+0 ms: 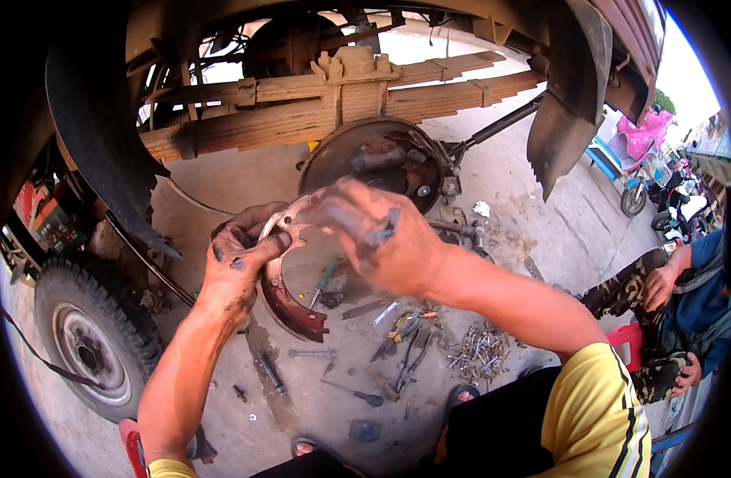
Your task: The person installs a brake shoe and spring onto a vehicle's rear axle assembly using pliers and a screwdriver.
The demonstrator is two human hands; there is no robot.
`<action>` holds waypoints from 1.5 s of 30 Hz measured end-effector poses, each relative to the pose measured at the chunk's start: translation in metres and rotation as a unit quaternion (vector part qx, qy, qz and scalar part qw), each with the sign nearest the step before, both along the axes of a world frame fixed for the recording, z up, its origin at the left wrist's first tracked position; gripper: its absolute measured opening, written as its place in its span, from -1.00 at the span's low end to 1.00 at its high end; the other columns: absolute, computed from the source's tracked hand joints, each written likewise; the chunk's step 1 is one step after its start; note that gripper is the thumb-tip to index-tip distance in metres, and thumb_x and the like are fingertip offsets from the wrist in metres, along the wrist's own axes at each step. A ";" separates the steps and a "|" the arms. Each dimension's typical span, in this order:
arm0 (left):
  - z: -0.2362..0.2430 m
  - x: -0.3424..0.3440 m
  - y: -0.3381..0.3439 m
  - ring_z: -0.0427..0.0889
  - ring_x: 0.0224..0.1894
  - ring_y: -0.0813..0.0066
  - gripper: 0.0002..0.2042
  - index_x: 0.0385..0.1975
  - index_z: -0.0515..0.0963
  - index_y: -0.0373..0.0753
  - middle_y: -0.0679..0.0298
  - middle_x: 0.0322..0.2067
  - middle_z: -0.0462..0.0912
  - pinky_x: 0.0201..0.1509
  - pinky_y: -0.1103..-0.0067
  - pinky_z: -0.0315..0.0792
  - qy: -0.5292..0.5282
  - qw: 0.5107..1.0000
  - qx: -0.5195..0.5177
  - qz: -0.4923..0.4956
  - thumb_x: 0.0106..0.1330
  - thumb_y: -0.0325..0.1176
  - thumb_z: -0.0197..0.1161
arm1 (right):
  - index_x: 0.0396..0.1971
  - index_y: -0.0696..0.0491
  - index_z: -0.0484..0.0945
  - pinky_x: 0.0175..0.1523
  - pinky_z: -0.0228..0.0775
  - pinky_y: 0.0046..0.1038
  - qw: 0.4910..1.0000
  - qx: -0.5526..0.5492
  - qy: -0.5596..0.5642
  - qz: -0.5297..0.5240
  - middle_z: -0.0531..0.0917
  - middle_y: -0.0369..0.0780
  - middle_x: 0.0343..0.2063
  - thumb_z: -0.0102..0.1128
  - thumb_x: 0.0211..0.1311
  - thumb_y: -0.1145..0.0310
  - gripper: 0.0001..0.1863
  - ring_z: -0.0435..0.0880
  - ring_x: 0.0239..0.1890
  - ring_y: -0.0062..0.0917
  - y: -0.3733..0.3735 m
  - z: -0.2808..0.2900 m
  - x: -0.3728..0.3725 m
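Observation:
My left hand (pixel 242 251) grips a curved brake shoe (pixel 290 309), its thumb pressed on the metal web and the fingers behind. The shoe is reddish-brown, hangs upright in front of me and has a notched lower end. At its upper end is my right hand (pixel 393 243), its fingers smeared by motion, so whether they hold anything cannot be made out. Dark grease marks both hands. Just beyond them, a round brake backing plate (pixel 322 167) sits on the axle end, with a cylinder-like part (pixel 381 155) on its face.
Rusty leaf springs (pixel 286 111) run across above the plate. Pliers (pixel 413 358), a wrench (pixel 385 313), a screwdriver (pixel 326 275) and a heap of bolts (pixel 481 350) lie on the ground. A tyre (pixel 91 342) stands at left; a seated person (pixel 684 311) is at right.

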State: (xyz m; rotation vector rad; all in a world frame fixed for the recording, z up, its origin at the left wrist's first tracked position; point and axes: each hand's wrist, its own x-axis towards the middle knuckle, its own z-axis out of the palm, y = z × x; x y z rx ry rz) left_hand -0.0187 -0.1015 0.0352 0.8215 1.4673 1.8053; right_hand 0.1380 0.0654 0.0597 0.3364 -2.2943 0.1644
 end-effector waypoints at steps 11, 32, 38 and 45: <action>-0.001 -0.007 0.005 0.69 -0.05 0.40 -0.51 0.16 0.48 -0.45 0.13 -0.03 0.69 0.17 0.53 0.53 0.023 1.000 -0.013 -0.006 0.17 -0.59 0.31 | -0.12 0.17 0.56 -0.13 0.54 -0.23 0.962 -0.257 -0.090 0.029 0.68 -0.03 -0.24 0.17 0.25 0.54 -0.79 0.68 -0.22 -0.07 0.003 0.004 -0.004; -0.007 -0.001 0.017 0.69 -0.11 0.39 -0.46 0.21 0.42 -0.46 0.11 -0.05 0.69 0.01 0.54 0.57 0.022 1.000 -0.004 0.020 0.20 -0.51 0.37 | -0.11 0.18 0.55 -0.18 0.54 -0.44 0.909 -0.404 -0.091 0.036 0.71 -0.12 -0.34 0.18 0.33 0.49 -0.82 0.70 -0.36 -0.41 0.005 -0.023 -0.010; -0.004 0.002 0.018 0.67 -0.02 0.40 -0.53 0.18 0.41 -0.47 0.08 -0.05 0.66 0.15 0.49 0.61 0.010 0.999 0.000 0.034 0.26 -0.56 0.30 | -0.11 0.22 0.51 -0.19 0.55 -0.20 0.990 -0.131 -0.050 -0.027 0.63 0.01 -0.44 0.22 0.27 0.42 -0.74 0.70 -0.33 -0.15 0.009 -0.024 -0.007; -0.007 0.004 0.017 0.68 -0.29 0.53 -0.52 0.18 0.45 -0.41 0.18 -0.16 0.71 -0.43 0.69 0.48 0.031 0.998 0.006 0.059 0.24 -0.55 0.33 | -0.01 0.22 0.46 -0.27 0.52 -0.15 0.998 0.020 -0.034 -0.046 0.63 0.00 -0.40 0.30 0.13 0.41 -0.58 0.65 -0.40 -0.05 0.000 -0.025 -0.007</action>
